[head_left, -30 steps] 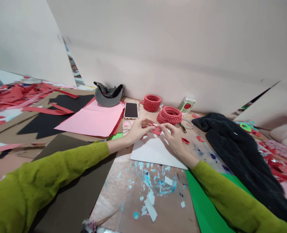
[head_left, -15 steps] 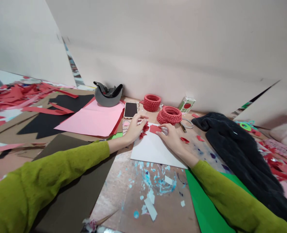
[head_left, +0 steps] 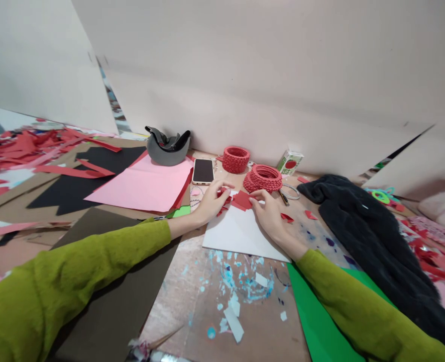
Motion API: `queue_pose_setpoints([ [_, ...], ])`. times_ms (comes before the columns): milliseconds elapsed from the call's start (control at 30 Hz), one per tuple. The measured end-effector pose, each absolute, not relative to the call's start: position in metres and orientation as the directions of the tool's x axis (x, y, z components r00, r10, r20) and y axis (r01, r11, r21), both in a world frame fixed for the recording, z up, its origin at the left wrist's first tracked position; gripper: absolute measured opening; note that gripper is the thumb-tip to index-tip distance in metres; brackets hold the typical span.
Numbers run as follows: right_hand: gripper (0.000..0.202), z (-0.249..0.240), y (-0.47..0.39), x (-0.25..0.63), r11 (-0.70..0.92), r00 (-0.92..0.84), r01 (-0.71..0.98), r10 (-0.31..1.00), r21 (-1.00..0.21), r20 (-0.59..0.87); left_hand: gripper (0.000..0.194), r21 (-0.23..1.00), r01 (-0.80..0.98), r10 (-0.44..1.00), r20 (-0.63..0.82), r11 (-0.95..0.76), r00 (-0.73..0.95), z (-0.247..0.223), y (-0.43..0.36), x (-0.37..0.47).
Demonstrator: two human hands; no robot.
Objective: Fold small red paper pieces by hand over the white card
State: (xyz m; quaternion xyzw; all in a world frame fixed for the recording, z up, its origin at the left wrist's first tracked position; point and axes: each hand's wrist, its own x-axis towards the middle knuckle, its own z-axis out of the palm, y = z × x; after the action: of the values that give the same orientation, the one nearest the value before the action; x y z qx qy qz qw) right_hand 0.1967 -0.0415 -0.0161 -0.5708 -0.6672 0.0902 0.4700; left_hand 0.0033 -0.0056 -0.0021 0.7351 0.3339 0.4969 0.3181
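Observation:
A small red paper piece [head_left: 242, 200] is over the white sheet [head_left: 241, 231], pinched at its right edge by my right hand [head_left: 265, 211]. My left hand [head_left: 213, 203] is at the sheet's upper left, its thumb and index finger closed on a crumpled or folded red paper bit [head_left: 224, 196]. Some of that bit is hidden by the fingers. The two hands are a short way apart, with the red piece between them. Just behind stand two rough red rings, one upright stack [head_left: 236, 160] and one leaning stack [head_left: 263, 178].
A phone [head_left: 203, 171] and a grey cap [head_left: 169, 147] lie at the back left, beside pink paper [head_left: 143, 185]. Right of my hands are red scraps [head_left: 287, 217], a cable [head_left: 290, 191], a small box [head_left: 290, 162], dark cloth [head_left: 369, 236] and green paper [head_left: 320, 317].
The red paper piece has turned and now sits at a slant. My right hand has shifted slightly to the right and up; my left hand's fingers have moved a little.

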Motion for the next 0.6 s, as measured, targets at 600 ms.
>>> queue_pose_setpoints([
  [600, 0.014, 0.0, -0.053, 0.187, 0.459, 0.096, 0.595, 0.774, -0.659, 0.625, 0.028, 0.753, 0.157, 0.745, 0.555, -0.639, 0.37, 0.004, -0.018, 0.003],
])
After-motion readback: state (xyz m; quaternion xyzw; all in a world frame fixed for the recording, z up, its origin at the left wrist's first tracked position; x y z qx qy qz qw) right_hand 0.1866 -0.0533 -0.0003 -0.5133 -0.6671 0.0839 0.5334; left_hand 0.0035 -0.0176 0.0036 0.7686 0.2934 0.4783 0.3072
